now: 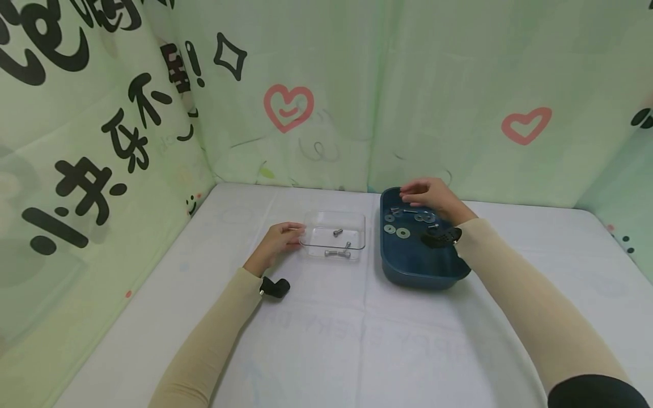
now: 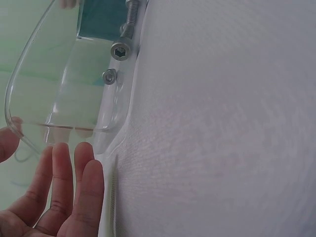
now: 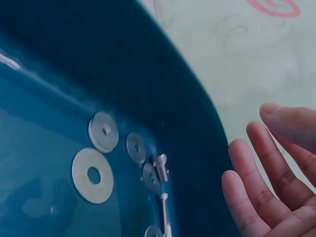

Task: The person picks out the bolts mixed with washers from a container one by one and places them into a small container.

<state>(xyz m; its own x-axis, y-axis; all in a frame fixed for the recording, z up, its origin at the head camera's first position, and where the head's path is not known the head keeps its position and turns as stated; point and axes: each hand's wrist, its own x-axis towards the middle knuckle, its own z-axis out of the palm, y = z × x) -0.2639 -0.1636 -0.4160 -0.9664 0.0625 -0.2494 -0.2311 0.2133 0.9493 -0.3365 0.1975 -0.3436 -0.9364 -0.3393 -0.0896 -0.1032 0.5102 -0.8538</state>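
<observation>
Head view: white table (image 1: 306, 351), pale green cloth (image 1: 433, 85) hung behind and to both sides. Clear box (image 1: 321, 235) sits on the table, left of a blue tray (image 1: 418, 280); a narrow gap between, the two not touching. Left hand (image 1: 275, 245) at the box's left end. Left wrist view: its fingers (image 2: 61, 173) nearly straight and unclenched, tips up against the end wall from outside, thumb by the rim. Several silvery bolts (image 1: 338, 232) in the box: one by itself toward the back, others grouped near the front wall; a hex socket shows in one head. Right hand (image 1: 433, 197) over the far part of the tray, back of the hand up. Right wrist view: its fingers released and slightly bent, thumb apart, nothing grasped; fingertips close to the tray rim, contact cannot be told. Tray holds flat washers (image 1: 403, 233) of at least two sizes plus more bolts, all loose on the floor toward its far half. Two washers overlap, a large one lies just beside them; one bolt rests against a smaller washer, another bolt near it. Both arms in beige sleeves (image 1: 224, 323), a black unit (image 1: 275, 287) strapped at each wrist. Tray's near end bare blue.
</observation>
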